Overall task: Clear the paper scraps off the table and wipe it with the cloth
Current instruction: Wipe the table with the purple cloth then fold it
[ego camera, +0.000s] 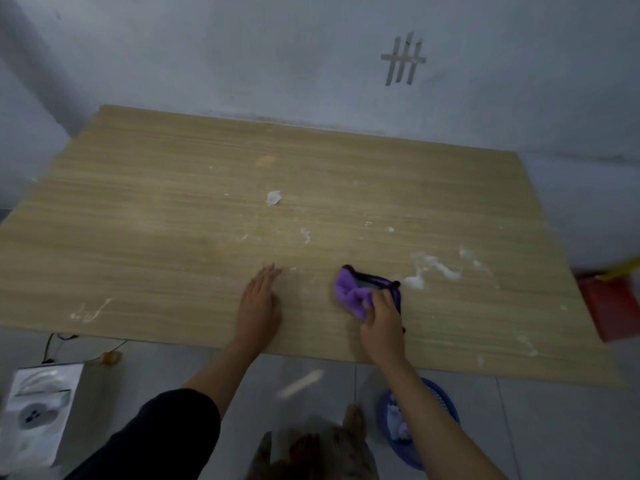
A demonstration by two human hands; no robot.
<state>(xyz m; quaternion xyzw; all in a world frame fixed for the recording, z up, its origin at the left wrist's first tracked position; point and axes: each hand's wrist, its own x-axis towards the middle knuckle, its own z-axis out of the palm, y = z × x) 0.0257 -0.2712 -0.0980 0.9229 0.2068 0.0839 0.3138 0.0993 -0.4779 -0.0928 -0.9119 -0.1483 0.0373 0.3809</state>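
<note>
My right hand (381, 323) grips a purple cloth (353, 292) with a dark edge and presses it on the wooden table (156, 209) near the front edge. Flat on the table to the left of the cloth lies my left hand (258, 306), fingers together and holding nothing. A white paper scrap (273, 197) lies near the table's middle. Smaller white bits and smears (436, 266) are spread to the right of the cloth, and more smears (90, 311) mark the front left.
A blue plastic basket (446, 407) with paper in it stands on the tiled floor under the table's front edge. At the lower left sits a white box (38, 410), with a cable (52, 344) behind it. A red object (609, 306) is at the right edge. The wall runs behind the table.
</note>
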